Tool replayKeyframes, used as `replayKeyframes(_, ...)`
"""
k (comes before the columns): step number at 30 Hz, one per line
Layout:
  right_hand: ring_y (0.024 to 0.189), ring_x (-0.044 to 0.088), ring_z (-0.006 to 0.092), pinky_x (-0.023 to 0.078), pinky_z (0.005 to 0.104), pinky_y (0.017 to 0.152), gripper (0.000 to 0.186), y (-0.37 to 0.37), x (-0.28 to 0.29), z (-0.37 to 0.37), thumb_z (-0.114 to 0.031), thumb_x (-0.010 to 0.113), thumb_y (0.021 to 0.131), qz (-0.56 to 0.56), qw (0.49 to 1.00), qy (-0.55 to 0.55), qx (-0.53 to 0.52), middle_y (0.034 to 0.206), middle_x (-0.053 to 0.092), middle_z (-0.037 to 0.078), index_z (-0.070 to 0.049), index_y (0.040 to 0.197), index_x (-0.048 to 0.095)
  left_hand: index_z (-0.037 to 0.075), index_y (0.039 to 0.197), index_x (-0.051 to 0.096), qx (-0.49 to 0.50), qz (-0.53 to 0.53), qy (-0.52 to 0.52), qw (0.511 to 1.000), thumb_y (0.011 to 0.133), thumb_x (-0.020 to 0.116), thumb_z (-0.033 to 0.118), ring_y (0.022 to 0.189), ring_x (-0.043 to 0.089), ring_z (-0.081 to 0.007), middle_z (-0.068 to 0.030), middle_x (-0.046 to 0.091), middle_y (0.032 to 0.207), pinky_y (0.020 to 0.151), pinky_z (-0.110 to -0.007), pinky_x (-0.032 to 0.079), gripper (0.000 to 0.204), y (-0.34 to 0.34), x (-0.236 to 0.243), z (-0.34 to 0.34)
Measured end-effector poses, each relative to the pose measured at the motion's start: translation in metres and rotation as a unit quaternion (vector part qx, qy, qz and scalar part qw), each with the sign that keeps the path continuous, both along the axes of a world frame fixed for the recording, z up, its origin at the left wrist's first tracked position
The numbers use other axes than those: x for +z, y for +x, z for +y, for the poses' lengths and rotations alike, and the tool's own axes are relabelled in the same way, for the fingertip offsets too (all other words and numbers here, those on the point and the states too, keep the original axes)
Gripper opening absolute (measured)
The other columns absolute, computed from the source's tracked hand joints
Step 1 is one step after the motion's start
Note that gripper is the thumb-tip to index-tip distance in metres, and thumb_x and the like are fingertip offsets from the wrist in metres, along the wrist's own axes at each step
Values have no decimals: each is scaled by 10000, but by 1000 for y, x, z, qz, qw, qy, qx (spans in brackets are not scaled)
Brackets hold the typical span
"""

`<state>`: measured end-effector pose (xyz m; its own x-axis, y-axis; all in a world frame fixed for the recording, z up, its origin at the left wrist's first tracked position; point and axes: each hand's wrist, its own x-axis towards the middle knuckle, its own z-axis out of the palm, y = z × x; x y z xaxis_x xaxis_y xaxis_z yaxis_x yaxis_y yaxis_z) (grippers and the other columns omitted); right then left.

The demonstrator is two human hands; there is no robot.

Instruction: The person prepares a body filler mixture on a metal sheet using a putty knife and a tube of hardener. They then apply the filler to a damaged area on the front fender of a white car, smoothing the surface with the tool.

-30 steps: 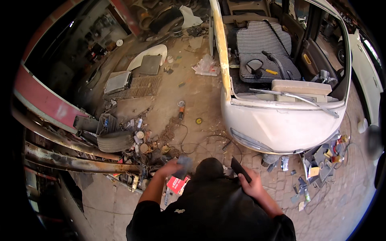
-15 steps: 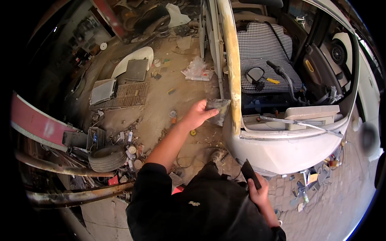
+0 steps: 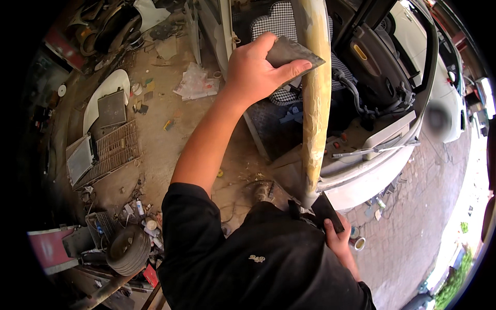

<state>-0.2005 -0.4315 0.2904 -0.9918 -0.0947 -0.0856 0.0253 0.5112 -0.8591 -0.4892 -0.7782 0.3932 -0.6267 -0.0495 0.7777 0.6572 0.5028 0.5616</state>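
Note:
My left hand (image 3: pixel 261 72) grips a dark grey square sheet (image 3: pixel 292 54) by one edge, thumb in front; its surface looks like worn sandpaper, though I cannot be sure. The sheet's pointed corner overlaps the windscreen pillar (image 3: pixel 316 108) of a white car body; whether it touches is unclear. Yellowish filler, streaked and uneven, covers much of that pillar. Low by my body, my right hand (image 3: pixel 338 238) is closed around a flat black rectangular plate (image 3: pixel 327 213), held near the pillar's foot.
The car's open side shows a checkered seat (image 3: pixel 274 26) and bare dashboard area. A wiper arm (image 3: pixel 377 148) lies across the cowl. On the floor at left are a tyre (image 3: pixel 128 250), a wire rack (image 3: pixel 116 155) and a plastic bag (image 3: pixel 196 82). An open tin (image 3: pixel 359 243) stands right of my right hand.
My left hand has gone up and forward with the sheet, from beside the pillar's lower part to its upper part. The view has shifted right; my right hand still holds the plate.

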Motion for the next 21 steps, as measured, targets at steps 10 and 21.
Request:
replayKeyframes(10, 798, 685, 214, 524, 316, 758, 284, -17, 12, -34, -157, 652, 948, -34, 999, 17, -20, 885, 711, 171, 36, 1156, 665, 59, 717, 508, -52, 116, 8, 992, 670, 921, 437, 502, 599, -204, -60, 578, 595, 480, -310, 489, 562, -24, -28, -2)
replayKeyframes(21, 876, 699, 223, 529, 329, 815, 308, -24, 5, -35, -161, 675, 942, -35, 999, 29, -6, 953, 726, 169, 32, 1182, 662, 87, 649, 449, 10, 134, -14, 991, 675, 915, 422, 428, 508, -214, -43, 483, 519, 416, -319, 434, 575, -6, -24, 10)
